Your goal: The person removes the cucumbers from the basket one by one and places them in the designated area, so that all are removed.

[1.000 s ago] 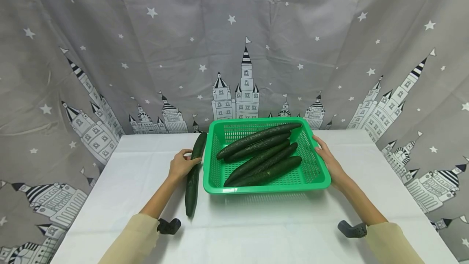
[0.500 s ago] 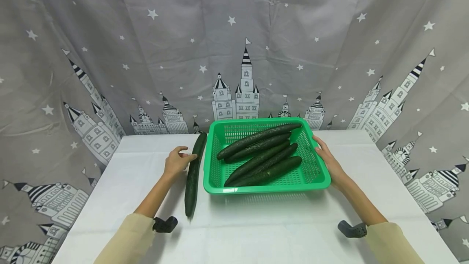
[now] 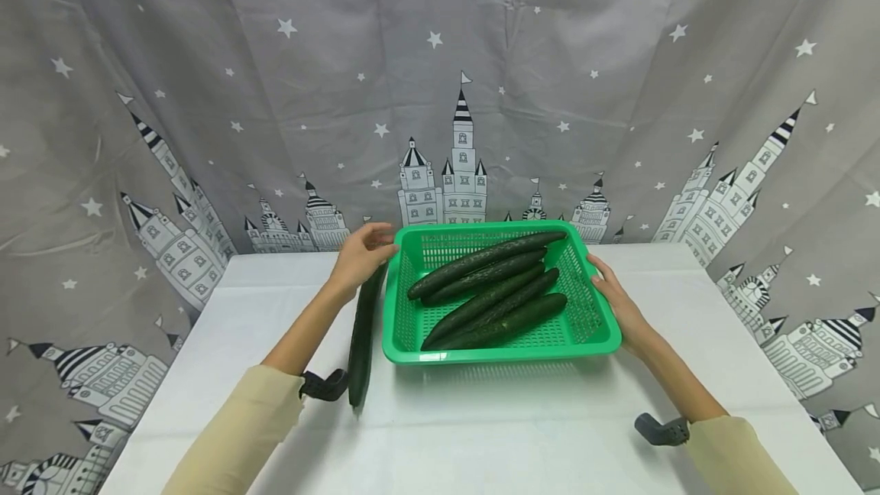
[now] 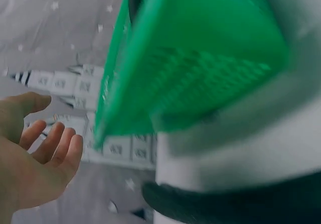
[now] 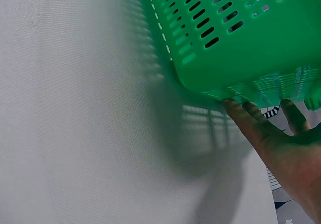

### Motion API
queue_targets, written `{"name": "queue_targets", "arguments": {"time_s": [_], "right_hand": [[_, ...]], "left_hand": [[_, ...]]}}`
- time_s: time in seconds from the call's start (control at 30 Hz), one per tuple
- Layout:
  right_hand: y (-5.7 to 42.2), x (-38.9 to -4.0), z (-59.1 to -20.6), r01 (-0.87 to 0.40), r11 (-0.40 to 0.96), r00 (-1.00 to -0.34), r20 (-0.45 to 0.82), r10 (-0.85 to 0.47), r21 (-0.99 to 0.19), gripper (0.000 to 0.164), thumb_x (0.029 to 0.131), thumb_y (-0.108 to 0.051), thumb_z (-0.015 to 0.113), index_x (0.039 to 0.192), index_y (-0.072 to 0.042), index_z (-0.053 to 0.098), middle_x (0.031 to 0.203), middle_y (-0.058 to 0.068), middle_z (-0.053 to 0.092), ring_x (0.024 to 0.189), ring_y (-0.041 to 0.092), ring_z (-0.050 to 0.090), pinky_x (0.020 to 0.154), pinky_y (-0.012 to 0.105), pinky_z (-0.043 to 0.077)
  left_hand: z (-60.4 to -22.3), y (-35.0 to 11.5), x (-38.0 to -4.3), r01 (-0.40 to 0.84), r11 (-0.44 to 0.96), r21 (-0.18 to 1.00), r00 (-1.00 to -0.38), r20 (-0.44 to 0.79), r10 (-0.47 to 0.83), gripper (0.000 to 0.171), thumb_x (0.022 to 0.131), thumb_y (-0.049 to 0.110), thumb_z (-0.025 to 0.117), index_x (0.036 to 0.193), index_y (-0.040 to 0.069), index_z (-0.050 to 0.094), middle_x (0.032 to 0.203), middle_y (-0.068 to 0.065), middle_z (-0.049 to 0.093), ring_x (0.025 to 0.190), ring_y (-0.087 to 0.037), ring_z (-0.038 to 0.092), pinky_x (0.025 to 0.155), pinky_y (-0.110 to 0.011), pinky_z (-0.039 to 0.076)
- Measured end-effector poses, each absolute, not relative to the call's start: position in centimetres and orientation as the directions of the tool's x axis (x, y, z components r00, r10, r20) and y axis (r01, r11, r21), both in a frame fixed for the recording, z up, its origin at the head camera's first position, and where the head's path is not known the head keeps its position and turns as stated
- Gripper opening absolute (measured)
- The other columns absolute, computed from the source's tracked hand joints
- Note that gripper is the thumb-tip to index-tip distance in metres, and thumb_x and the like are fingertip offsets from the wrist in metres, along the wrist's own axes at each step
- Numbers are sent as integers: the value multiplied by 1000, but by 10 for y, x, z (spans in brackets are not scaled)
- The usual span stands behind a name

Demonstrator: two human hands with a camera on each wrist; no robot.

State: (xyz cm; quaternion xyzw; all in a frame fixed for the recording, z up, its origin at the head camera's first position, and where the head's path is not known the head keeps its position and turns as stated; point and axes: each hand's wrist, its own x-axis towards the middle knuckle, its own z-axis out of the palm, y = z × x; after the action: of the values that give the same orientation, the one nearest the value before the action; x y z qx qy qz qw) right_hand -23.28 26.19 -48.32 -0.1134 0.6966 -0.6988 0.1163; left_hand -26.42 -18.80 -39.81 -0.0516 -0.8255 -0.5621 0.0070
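Note:
A green plastic basket (image 3: 502, 357) stands on the white table with several dark green cucumbers (image 3: 488, 254) lying in it. One more cucumber (image 3: 362, 342) lies on the cloth along the basket's left side, its far end hidden by my left hand (image 3: 364, 252). That hand hovers by the basket's far left corner. In the left wrist view its fingers (image 4: 60, 148) are loosely bent, apart from the basket wall (image 4: 215, 58), and hold nothing. My right hand (image 3: 616, 300) rests against the basket's right side, and the right wrist view shows its fairly straight fingers (image 5: 246, 116) touching the outer wall.
A white cloth (image 3: 509, 434) covers the table. Behind it hangs a grey curtain (image 3: 550, 44) printed with stars and castles. A black wrist mount (image 3: 661, 430) sticks out from each sleeve.
My left hand has let go of the cucumber beside the basket, drawn back left, then moved away to the basket's far left corner. The right hand and basket have stayed put.

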Motion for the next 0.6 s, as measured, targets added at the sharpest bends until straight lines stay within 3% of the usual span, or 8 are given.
{"name": "queue_targets", "arguments": {"time_s": [0.33, 0.6], "right_hand": [[262, -233, -482, 9, 19, -951, -14, -307, -1000, 59, 111, -37, 26, 162, -23, -1, 162, 22, 4, 141, 48, 23, 94, 32, 49], [262, -234, -481, 5, 34, -950, -15, -311, -999, 58, 111, -35, 25, 162, -22, -1, 163, 21, 2, 142, 48, 21, 97, 35, 47]], "left_hand": [[-383, -125, -290, 132, 386, 913, -944, -3, 330, 49, 97, 12, 67, 143, 8, 52, 135, -17, 57, 124, -33, 53, 100, -48, 47], [-390, -85, -305, 64, 369, 927, -920, -88, 382, 52, 96, 7, 67, 145, 5, 51, 140, -22, 53, 129, -34, 50, 107, -53, 40]]}}
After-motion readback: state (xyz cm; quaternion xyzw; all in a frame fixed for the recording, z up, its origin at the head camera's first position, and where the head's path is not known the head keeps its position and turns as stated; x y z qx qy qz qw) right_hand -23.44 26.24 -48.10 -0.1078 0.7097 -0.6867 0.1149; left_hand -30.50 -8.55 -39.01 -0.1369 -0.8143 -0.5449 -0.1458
